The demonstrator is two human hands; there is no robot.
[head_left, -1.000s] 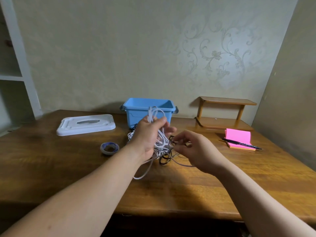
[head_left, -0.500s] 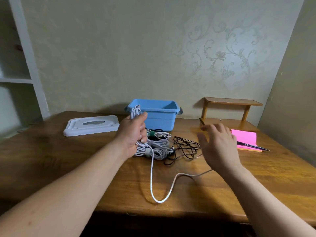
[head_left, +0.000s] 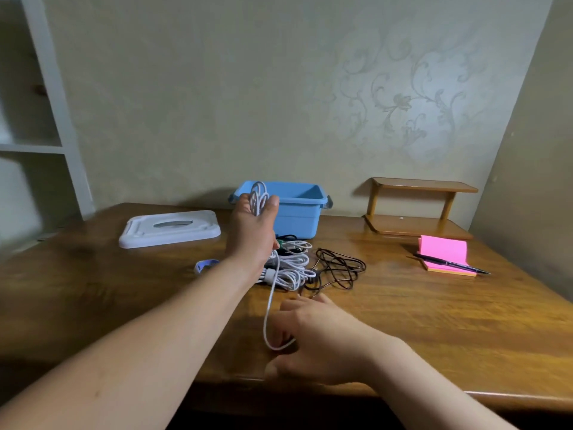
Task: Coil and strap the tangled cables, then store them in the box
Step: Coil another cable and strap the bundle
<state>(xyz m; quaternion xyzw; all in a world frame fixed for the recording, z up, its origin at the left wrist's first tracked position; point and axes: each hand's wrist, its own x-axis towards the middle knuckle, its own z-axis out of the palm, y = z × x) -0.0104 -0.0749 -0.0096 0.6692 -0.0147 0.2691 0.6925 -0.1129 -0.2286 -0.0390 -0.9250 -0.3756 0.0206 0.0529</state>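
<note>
My left hand (head_left: pixel 252 231) is raised in front of the open blue box (head_left: pixel 302 215) and grips several loops of the white cable (head_left: pixel 259 196). From that hand the cable hangs down to the table and curves into my right hand (head_left: pixel 319 336). The right hand lies low near the table's front edge, its fingers curled round the cable's loose run. More white cable sits bunched in a pile (head_left: pixel 293 270) under my left wrist. A tangled black cable (head_left: pixel 339 268) lies just right of the pile.
The box's white lid (head_left: pixel 169 228) lies flat at the left. A small bluish roll (head_left: pixel 206 264) peeks out behind my left forearm. At the right are a pink notepad (head_left: pixel 443 251) with a pen (head_left: pixel 452 264) and a small wooden shelf (head_left: pixel 418 209).
My right hand dropped from above the black cable down and toward me and took hold of the trailing white cable. My left hand rose a little with its loops.
</note>
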